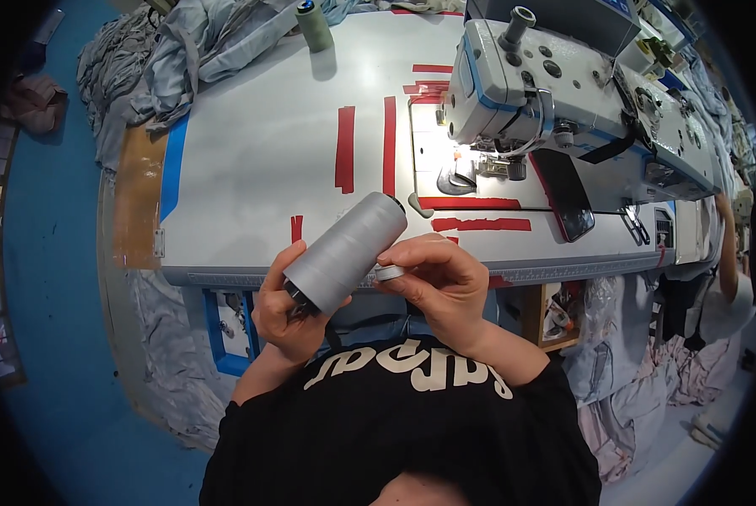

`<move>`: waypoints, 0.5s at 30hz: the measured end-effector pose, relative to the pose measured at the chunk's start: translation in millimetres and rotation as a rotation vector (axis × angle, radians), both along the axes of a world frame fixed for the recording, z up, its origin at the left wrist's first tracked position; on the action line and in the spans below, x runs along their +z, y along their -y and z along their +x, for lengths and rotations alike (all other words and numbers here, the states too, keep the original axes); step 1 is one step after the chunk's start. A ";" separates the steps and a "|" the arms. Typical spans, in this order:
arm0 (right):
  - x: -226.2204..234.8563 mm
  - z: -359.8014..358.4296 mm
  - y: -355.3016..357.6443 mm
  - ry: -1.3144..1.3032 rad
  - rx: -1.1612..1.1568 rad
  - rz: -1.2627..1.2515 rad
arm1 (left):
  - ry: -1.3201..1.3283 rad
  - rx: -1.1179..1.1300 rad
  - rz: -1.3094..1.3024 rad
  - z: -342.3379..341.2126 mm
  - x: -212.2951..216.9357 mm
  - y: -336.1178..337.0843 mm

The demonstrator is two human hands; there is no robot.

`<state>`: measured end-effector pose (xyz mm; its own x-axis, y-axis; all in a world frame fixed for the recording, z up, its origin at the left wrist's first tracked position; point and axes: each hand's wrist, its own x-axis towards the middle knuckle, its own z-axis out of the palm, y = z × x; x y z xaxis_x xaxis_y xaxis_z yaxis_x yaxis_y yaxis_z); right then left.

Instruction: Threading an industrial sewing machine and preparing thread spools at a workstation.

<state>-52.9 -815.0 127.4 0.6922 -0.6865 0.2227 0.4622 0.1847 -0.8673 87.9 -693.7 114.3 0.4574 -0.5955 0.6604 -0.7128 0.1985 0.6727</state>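
Holding a big grey thread cone [347, 253], tilted, over the front edge of the worktop [252, 169], with the left hand's [287, 308] grip curled snugly around the bottom end. Pinching a small pale disc [389, 272] in the right hand's [447, 282] grip, finger and thumb nearly together, just beside the cone. Near the back edge, a green thread spool [315, 27]. Toward the back right corner, a white sewing machine [500, 80].
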 end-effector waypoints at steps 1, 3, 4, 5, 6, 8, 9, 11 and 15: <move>-0.7 -0.6 0.2 0.000 0.000 0.001 | 0.039 0.002 0.023 0.2 0.8 -0.3; -2.0 -1.5 0.8 -0.001 -0.031 -0.063 | 0.079 0.001 0.046 0.0 2.8 -1.0; -2.3 -1.9 1.6 -0.001 -0.033 -0.062 | 0.090 0.003 0.107 -0.8 4.2 -2.4; -2.3 -2.3 2.5 -0.002 -0.042 -0.091 | 0.101 0.005 0.167 -1.3 4.8 -3.6; -1.8 -2.7 2.9 -0.003 -0.050 -0.119 | 0.103 0.005 0.168 -0.9 4.2 -5.4; -0.2 -4.6 3.4 -0.021 -0.043 -0.121 | 0.169 0.003 0.175 0.5 -0.8 -8.3; 0.8 -5.1 3.4 -0.039 -0.033 -0.123 | 0.172 0.004 0.176 0.5 -5.0 -9.1; 2.4 -5.7 3.7 -0.042 -0.036 -0.134 | 0.153 0.039 0.080 0.5 -12.4 -9.8; 2.5 -7.2 6.4 -0.071 -0.049 -0.203 | 0.195 0.012 0.042 2.5 -13.2 -6.9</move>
